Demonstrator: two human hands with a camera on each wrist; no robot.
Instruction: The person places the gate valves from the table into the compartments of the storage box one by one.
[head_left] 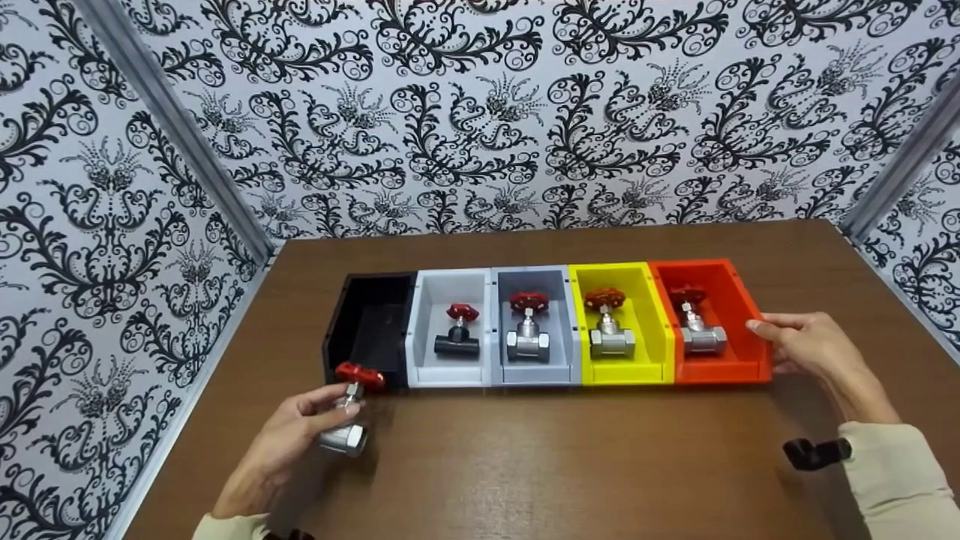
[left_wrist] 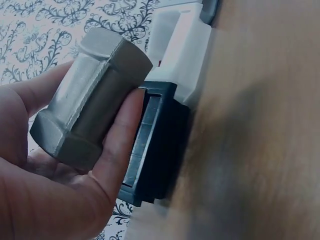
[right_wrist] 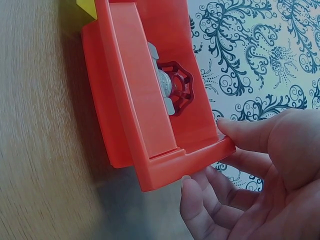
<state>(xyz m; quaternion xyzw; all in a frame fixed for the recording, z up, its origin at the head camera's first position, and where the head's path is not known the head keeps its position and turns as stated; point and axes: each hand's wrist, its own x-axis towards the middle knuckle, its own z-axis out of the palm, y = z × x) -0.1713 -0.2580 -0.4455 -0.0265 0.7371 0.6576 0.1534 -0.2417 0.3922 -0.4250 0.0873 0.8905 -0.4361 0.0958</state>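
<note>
A metal valve with a red handwheel (head_left: 360, 375) is held in my left hand (head_left: 281, 435), thumb and fingers around it, just in front of the black bin (head_left: 335, 330). The left wrist view shows its silver hex-ended body (left_wrist: 92, 100) from below, clear of the tabletop. My right hand (head_left: 817, 352) pinches the outer side wall of the red bin (head_left: 720, 373), thumb at the rim and fingers outside. Inside that bin lies another silver valve (head_left: 703, 339), its red handwheel (right_wrist: 181, 89) visible in the right wrist view. No valve shows in the black bin.
Joined to the black and red bins in one row are a white bin (head_left: 450, 377) with a dark-bodied valve (head_left: 457, 345), a grey bin (head_left: 536, 375) and a yellow bin (head_left: 626, 373), each with a silver valve. Patterned walls (head_left: 480, 112) enclose the brown table (head_left: 525, 457).
</note>
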